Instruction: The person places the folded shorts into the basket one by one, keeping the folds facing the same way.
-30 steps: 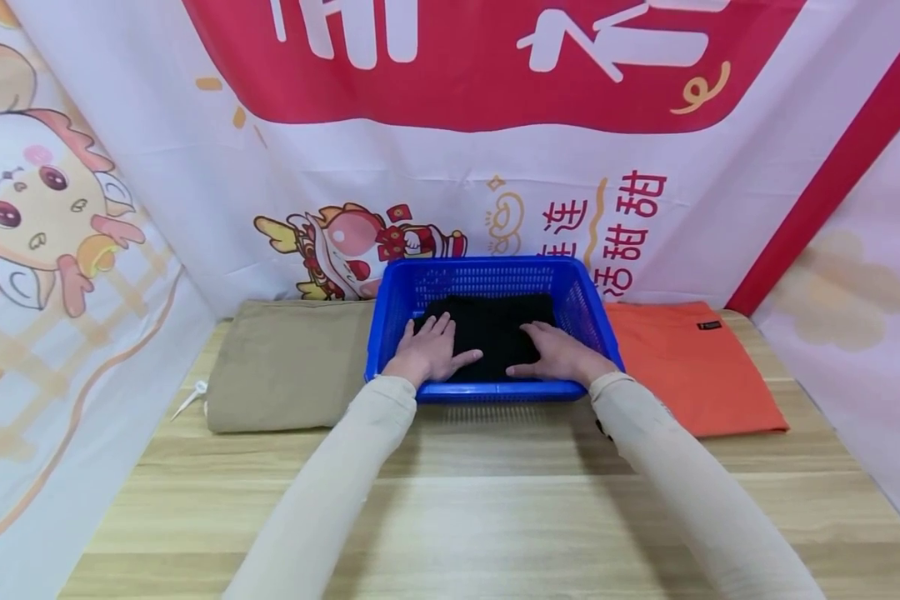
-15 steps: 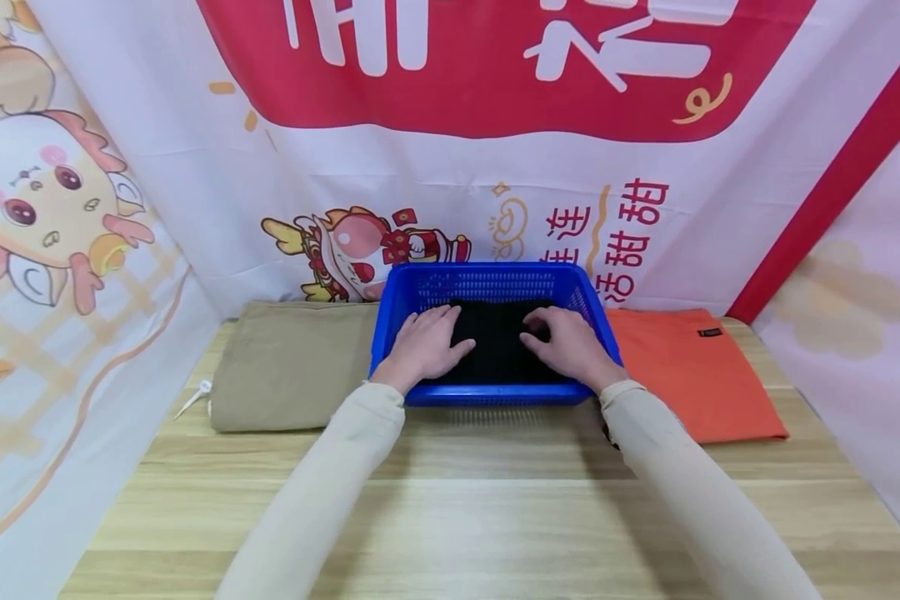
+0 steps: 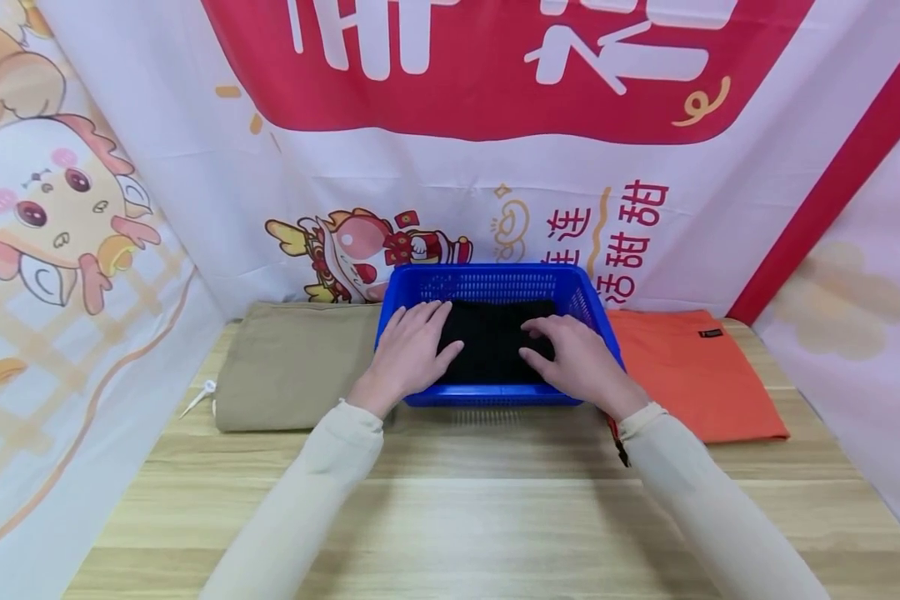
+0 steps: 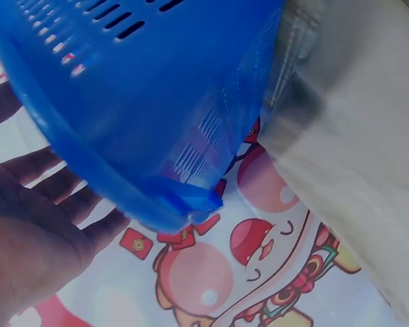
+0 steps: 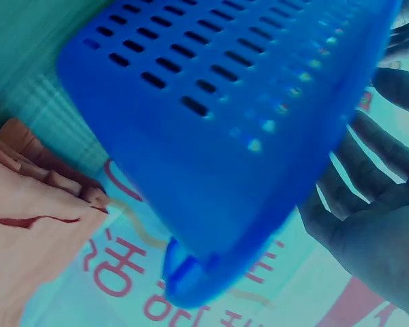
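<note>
A folded black cloth (image 3: 491, 343) lies inside a blue plastic basket (image 3: 495, 394) in the middle of the table. Over the basket's left side is my left hand (image 3: 411, 352), its fingers extended and its thumb pointing toward the cloth. My right hand (image 3: 576, 357) is over the right side, fingers loosely bent, with nothing held. In the left wrist view, the spread fingers of the left hand (image 4: 44, 218) appear beyond the basket's rim (image 4: 88, 177). The right wrist view likewise has the right hand (image 5: 375, 211) past the rim, its fingers apart.
Left of the basket lies a folded khaki cloth (image 3: 296, 367) with a white cord end (image 3: 198, 397) beside it. On the right is a folded orange cloth (image 3: 690, 375) with a small black label. A printed fabric backdrop (image 3: 450, 171) stands directly behind the basket.
Both hands have come up off the black cloth and drawn back toward me, spreading slightly apart. Basket and black cloth stay in place; the head view has shifted a little.
</note>
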`<state>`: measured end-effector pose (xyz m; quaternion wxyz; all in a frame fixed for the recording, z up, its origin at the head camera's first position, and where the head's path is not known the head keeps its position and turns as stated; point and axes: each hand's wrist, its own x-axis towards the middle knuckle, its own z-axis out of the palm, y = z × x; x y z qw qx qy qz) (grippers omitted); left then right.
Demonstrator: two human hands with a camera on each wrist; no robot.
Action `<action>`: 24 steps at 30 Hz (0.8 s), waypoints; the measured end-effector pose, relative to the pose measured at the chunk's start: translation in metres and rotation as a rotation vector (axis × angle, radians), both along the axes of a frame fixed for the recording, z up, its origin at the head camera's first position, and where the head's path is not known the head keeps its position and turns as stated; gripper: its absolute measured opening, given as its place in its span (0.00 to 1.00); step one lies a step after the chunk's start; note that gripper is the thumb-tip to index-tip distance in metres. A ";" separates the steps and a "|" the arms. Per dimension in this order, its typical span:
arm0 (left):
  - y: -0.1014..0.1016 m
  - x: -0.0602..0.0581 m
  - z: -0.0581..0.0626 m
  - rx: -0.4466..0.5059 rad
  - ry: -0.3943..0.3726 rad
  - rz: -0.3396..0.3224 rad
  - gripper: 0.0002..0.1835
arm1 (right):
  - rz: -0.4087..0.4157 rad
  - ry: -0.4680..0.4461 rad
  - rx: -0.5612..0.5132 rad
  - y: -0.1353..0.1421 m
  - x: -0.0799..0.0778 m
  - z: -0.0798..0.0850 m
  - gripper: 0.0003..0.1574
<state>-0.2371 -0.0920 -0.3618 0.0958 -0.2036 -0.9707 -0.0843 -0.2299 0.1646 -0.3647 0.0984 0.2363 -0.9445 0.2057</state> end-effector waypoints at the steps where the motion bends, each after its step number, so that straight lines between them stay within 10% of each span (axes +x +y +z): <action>1: -0.001 0.003 0.000 -0.002 0.015 -0.005 0.34 | 0.002 0.021 0.007 0.000 0.004 0.001 0.23; 13: -0.018 0.030 0.004 0.043 0.154 -0.027 0.31 | 0.081 0.301 0.025 0.002 0.035 0.003 0.17; 24: -0.058 0.040 0.006 0.165 0.204 0.038 0.29 | 0.188 0.312 -0.023 -0.013 0.059 -0.001 0.14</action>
